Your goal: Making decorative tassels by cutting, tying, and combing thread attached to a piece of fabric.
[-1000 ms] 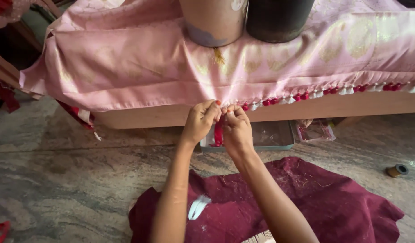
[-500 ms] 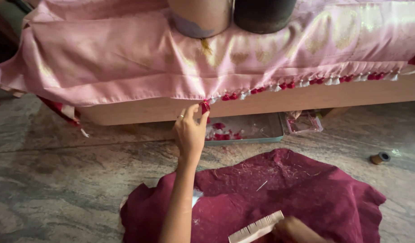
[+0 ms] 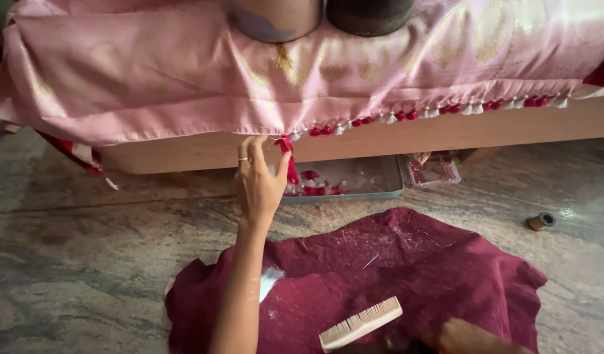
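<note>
A pink cloth [image 3: 151, 72] with a fringe of red and white tassels [image 3: 407, 116] hangs over a low wooden bench edge [image 3: 446, 134]. My left hand [image 3: 259, 180] is raised to the hem and pinches a loose bunch of red tassel threads [image 3: 287, 154] between thumb and fingers; a ring shows on one finger. My right hand [image 3: 466, 337] is low at the frame's bottom edge, mostly cut off, just right of a pale wooden comb [image 3: 361, 323] lying on a maroon cloth [image 3: 433, 269] spread on the floor. Whether it touches the comb is unclear.
Two round vessels [image 3: 275, 16] stand on the pink cloth. Under the bench lie a shallow tray [image 3: 354, 187] with red thread scraps and a clear plastic box [image 3: 433, 170]. A small thread spool [image 3: 541, 221] sits on the stone floor at right. A white scrap [image 3: 269, 282] rests on the maroon cloth.
My right hand left the hem and dropped to the comb on the maroon cloth. My left hand stayed at the hem holding the red threads.
</note>
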